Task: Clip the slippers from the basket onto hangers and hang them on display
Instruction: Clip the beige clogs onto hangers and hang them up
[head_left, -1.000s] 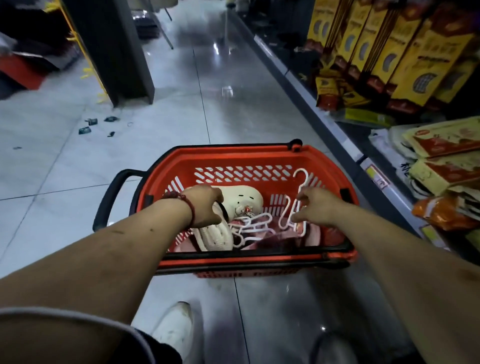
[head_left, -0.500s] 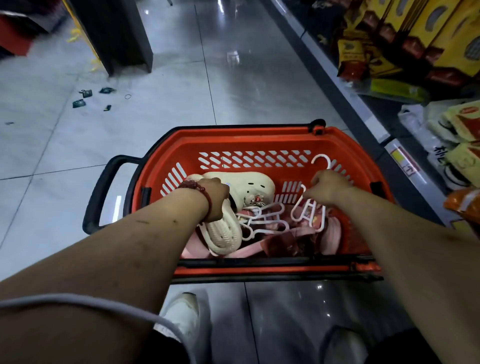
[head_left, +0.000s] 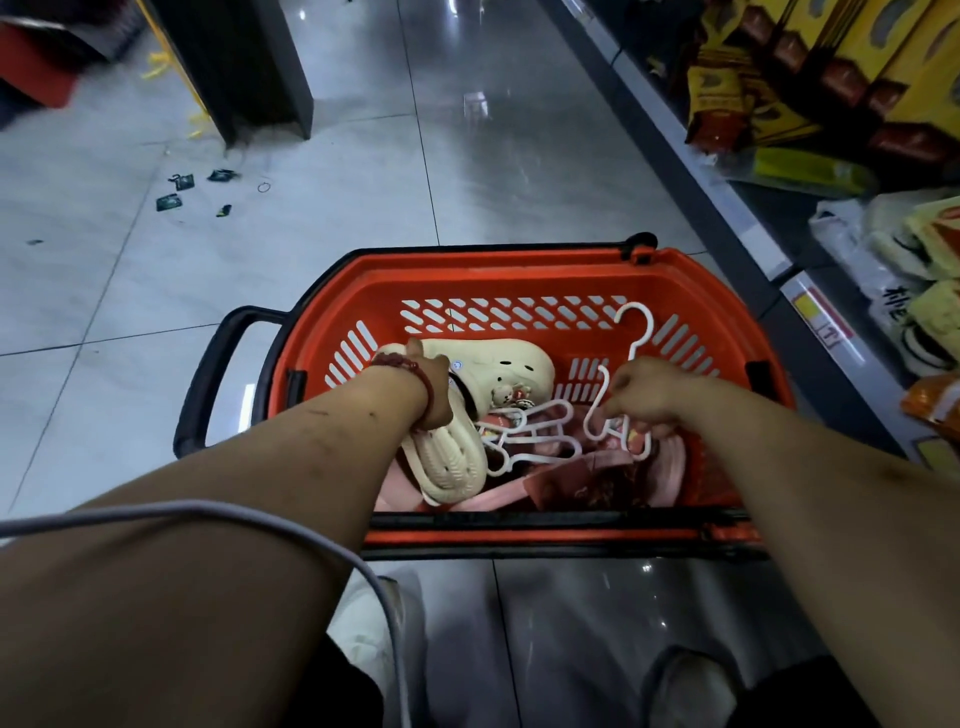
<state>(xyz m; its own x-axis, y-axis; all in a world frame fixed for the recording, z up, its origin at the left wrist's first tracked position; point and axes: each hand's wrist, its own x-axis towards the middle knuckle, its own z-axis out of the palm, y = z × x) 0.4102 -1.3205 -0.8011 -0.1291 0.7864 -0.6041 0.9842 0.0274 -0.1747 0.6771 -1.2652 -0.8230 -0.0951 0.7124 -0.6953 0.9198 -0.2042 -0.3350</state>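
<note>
My left hand (head_left: 434, 395) is down inside the orange basket (head_left: 498, 267), its fingers curled round the cream slippers (head_left: 454, 460) near the left wall; I hold the two together, one with its ribbed sole turned up toward me, the other beyond it showing its upper with small charms on the strap; the fingertips themselves are hidden behind the back of the hand. A red bead bracelet (head_left: 410, 366) sits on that wrist.

My right hand (head_left: 647, 397) is over the right half of the basket, fingers bent and closed on white hangers (head_left: 635, 332); one hook stands up above my knuckles against the slotted far wall, a second hook curves just to the left of the hand, and the clip ends hang below my fingers. How many I hold I cannot tell for sure.

Between my two hands a tangle of loose hangers (head_left: 530, 444) lies on top of pink slippers (head_left: 670, 462), which fill the basket floor.

The basket stands on grey floor tiles (head_left: 311, 260), its black handle (head_left: 208, 384) sticking out on the left; a shelf (head_left: 748, 223) of yellow packets runs along the right. A grey cable (head_left: 208, 512) crosses my left forearm; my white shoes (head_left: 363, 629) show below.
</note>
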